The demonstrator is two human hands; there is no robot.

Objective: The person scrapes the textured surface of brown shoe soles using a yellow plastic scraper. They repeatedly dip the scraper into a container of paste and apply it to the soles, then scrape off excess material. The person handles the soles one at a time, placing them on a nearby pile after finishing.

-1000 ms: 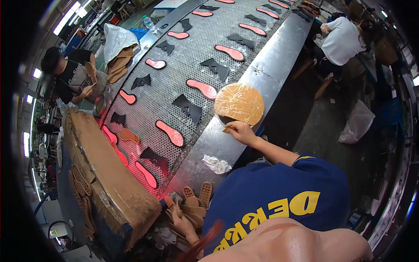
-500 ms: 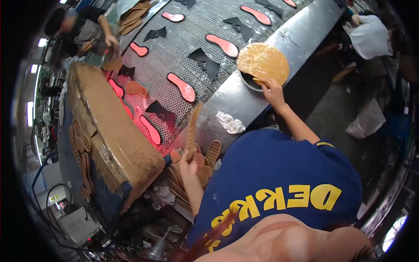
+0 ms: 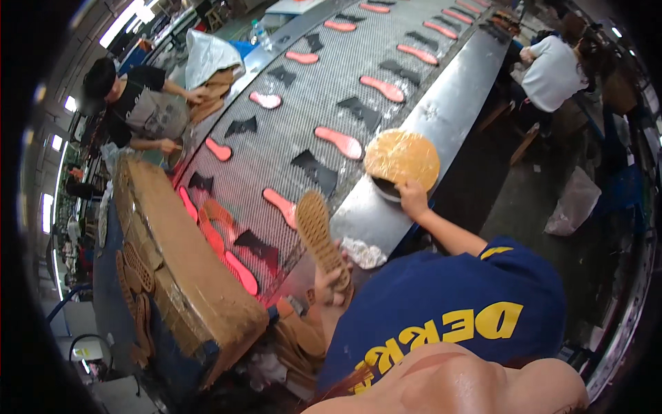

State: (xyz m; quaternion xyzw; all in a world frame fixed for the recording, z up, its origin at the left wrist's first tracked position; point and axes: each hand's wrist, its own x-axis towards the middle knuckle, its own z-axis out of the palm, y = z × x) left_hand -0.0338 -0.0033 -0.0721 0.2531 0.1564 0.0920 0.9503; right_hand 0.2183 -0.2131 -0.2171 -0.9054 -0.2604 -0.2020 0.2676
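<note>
My left hand (image 3: 332, 286) is closed around the heel end of a brown shoe sole (image 3: 318, 231), holding it up at a slant with its patterned face showing. Brown soles (image 3: 303, 331) lie piled below that hand. At the near edge of the metal ledge, my right hand (image 3: 414, 199) is closed at the opening of a round pot (image 3: 386, 188). Whatever its fingers grip is hidden. A round tan cover (image 3: 403, 157) wrapped in shiny film lies over most of the pot. Crumpled white plastic (image 3: 364, 253) sits on the ledge between my hands.
A mesh conveyor belt (image 3: 276, 159) carries rows of pink sole pieces (image 3: 338, 141) and black cut pieces (image 3: 314, 170). A taped, cardboard-covered box (image 3: 186, 255) stands at the left, with brown soles beside it. One co-worker (image 3: 148, 103) works across the belt; another (image 3: 552, 72) sits far right.
The sole in my left hand has turned from edge-on to show its broad face. My right hand stays at the pot. The view has shifted, and the co-worker at left now reaches toward brown pieces.
</note>
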